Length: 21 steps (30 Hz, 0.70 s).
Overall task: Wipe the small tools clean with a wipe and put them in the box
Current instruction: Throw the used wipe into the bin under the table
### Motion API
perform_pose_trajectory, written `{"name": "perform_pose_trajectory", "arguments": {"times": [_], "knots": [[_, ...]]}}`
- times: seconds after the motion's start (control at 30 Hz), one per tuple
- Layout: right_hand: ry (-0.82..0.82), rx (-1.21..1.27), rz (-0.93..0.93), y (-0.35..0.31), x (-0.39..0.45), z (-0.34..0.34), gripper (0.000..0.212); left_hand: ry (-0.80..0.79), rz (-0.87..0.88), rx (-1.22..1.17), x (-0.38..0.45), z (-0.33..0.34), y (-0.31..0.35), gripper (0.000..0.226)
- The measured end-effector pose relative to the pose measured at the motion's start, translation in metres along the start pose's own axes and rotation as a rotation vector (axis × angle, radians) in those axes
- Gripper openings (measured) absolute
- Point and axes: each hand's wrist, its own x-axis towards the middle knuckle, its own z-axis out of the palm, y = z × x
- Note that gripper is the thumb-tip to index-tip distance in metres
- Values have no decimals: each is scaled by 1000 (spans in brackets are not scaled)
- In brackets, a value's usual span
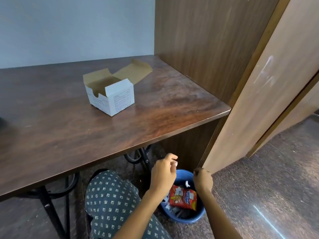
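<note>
Both hands low, below the desk edge, over the round blue plastic bin [189,219] on the floor. My left hand [164,171] has fingers curled, pinching a small white scrap [175,163] at the fingertips, probably the used wipe: light, soft, will just drop. My right hand [202,180] is curled; can't tell if it holds anything. Directly under my fingers: red snack wrapper [183,198] and white scraps in the bin. Up and away from my fingers: open white cardboard box [110,94] on the brown wooden desk [172,109], flaps up. Box is light and flimsy, take it by the walls. No small tools visible.
</note>
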Motion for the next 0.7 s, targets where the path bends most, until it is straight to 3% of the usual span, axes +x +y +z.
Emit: {"name": "perform_pose_trajectory", "arguments": {"times": [0.17, 0.37, 0.57, 0.7], "knots": [[-96, 11, -72, -19, -17, -30, 18, 19, 35, -61, -5, -19, 5, 21], [-349, -158, -492, -87, -74, -117, 9, 167, 187, -190, -18, -86, 50, 20], [-304, -109, -961, -181, -145, -203, 7, 467, 255, -309, -32, -187, 73, 17], [-161, 157, -1119, -251, -168, -203, 15, 705, 218, -244, -41, -248, 48, 16]]}}
